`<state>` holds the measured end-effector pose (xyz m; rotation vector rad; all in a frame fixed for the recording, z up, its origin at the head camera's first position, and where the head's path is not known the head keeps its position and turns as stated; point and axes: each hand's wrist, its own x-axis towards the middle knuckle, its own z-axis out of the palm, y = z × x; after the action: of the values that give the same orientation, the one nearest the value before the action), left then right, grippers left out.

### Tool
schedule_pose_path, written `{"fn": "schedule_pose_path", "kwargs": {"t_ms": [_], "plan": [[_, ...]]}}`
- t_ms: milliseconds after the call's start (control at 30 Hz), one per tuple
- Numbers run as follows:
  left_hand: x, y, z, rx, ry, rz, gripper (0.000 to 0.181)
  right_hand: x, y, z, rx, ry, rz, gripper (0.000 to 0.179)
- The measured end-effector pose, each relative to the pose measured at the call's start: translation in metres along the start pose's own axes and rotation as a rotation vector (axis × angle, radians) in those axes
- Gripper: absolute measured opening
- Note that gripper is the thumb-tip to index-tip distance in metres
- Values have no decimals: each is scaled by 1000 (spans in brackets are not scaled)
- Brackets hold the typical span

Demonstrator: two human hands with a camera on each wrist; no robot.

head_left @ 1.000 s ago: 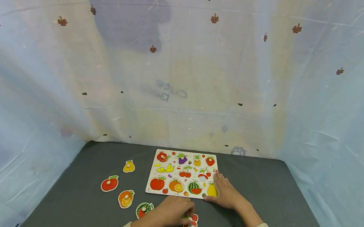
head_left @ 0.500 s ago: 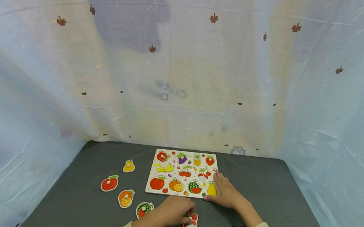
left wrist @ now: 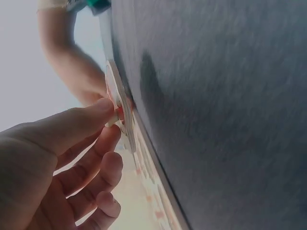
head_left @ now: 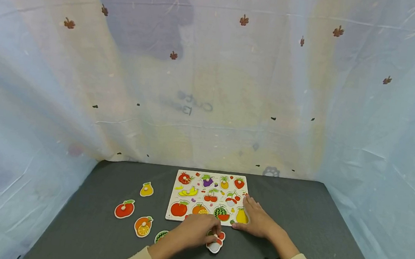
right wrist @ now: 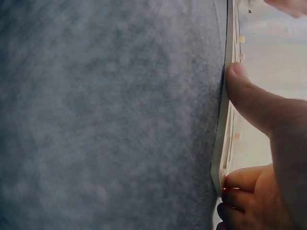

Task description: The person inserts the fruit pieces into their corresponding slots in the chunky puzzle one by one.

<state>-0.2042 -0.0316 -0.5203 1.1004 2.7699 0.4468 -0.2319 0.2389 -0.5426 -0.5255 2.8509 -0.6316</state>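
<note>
My left hand (head_left: 196,230) pinches the small knob of a red-and-white fruit puzzle piece (head_left: 214,246) between thumb and fingers. In the left wrist view the piece (left wrist: 115,86) is raised off the table and tilted on edge. Just beyond it lies the white fruit puzzle board (head_left: 197,220), printed with fruit pictures, some bearing knobs. On the board's right side rests my right hand (head_left: 258,221), fingers extended, its thumb at the front edge. In the right wrist view the thumb (right wrist: 247,96) touches the board's rim.
Left of the board lie loose knobbed pieces on the dark table (head_left: 298,208): a pear (head_left: 147,189), a red apple (head_left: 124,209), an orange (head_left: 143,227) and a watermelon (head_left: 160,236), partly hidden by my left arm. A patterned curtain (head_left: 212,83) surrounds the table.
My left hand has lifted the red-and-white puzzle piece and carried it forward and slightly left, towards the board. The right hand stays in place on the board.
</note>
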Motion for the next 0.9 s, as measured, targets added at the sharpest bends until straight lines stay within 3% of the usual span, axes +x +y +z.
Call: {"fn": "schedule_pose_path", "kwargs": {"t_ms": [467,900], "plan": [[25,-23,-22,14,118,-1,15,1,0,0,6,-13,25,116],[48,-34,-30,-33,109,-67,13,2,0,1,8,-7,16,115]]}}
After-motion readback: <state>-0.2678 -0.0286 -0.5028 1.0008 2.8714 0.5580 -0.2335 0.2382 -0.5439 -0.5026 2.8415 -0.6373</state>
